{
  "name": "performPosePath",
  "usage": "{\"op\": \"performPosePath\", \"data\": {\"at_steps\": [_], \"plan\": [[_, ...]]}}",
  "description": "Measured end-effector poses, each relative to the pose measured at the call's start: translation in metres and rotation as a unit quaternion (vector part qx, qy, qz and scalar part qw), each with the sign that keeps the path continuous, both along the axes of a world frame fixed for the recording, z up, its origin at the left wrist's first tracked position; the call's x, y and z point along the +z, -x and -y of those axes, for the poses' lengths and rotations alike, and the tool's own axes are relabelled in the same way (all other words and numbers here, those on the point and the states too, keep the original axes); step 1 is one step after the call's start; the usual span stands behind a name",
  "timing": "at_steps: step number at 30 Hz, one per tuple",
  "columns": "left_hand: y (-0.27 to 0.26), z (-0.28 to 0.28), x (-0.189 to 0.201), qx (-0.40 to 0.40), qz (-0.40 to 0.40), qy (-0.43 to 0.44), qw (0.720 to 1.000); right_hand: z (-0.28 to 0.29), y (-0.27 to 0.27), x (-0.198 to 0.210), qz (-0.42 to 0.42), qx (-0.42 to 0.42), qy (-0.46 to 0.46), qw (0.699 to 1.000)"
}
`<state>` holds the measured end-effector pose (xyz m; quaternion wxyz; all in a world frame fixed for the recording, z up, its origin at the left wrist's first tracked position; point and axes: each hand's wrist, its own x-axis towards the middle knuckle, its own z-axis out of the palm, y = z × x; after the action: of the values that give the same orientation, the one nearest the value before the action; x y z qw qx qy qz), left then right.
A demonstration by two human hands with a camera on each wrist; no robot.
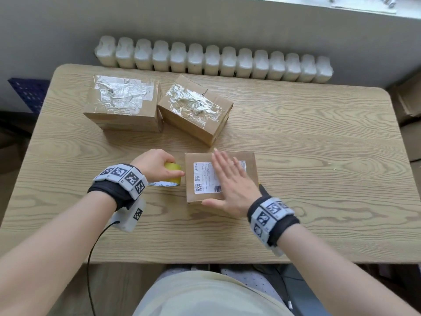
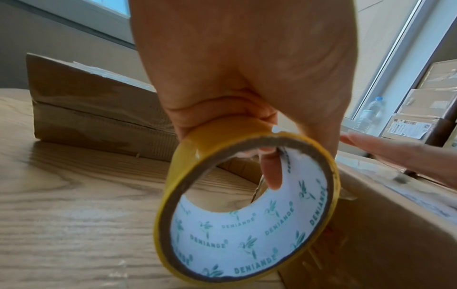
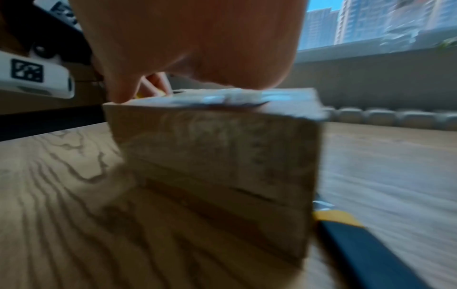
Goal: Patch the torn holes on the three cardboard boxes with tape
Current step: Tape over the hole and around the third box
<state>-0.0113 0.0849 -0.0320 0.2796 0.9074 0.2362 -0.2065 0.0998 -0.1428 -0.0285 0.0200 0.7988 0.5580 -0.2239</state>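
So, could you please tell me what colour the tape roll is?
Yellow tape roll, white printed inner core; clearest in the left wrist view.

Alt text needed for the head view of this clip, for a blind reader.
A left hand grips a yellow tape roll beside a labelled cardboard box that the right hand presses flat. Two tape-patched boxes sit farther back on the wooden table.

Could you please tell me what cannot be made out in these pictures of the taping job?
- Head view: the flat right hand covers much of the near labelled cardboard box, so no torn hole shows.
- Head view: the left hand hides most of the yellow tape roll; any free end is unseen.
- Right wrist view: motion blur smears the box top.
- Right wrist view: a dark blue and yellow object beside the box is cut off, unidentifiable.
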Motion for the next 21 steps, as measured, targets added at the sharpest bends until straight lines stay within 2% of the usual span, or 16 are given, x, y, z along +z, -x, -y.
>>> {"op": "performPosePath", "data": {"at_steps": [7,9,12,17,19,21], "plan": [[0.005,0.005,-0.012,0.037,0.031,0.024,0.999,-0.033,0.029,-0.021,0.019,0.053,-0.036,0.998],[0.005,0.004,-0.013,0.034,0.025,0.021,0.999,-0.025,0.02,-0.022,0.024,0.029,-0.034,0.999],[0.003,0.005,-0.01,0.033,0.019,0.024,0.999,0.001,-0.001,-0.021,0.039,-0.054,-0.024,0.998],[0.001,0.008,-0.008,0.029,0.027,0.037,0.999,0.037,-0.025,-0.018,0.007,-0.182,-0.01,0.983],[0.003,0.008,-0.009,0.023,0.022,0.033,0.999,0.032,-0.022,-0.01,-0.003,-0.189,-0.032,0.982],[0.005,0.008,-0.01,0.022,0.02,0.032,0.999,0.013,-0.013,-0.001,-0.027,-0.121,-0.049,0.991]]}}
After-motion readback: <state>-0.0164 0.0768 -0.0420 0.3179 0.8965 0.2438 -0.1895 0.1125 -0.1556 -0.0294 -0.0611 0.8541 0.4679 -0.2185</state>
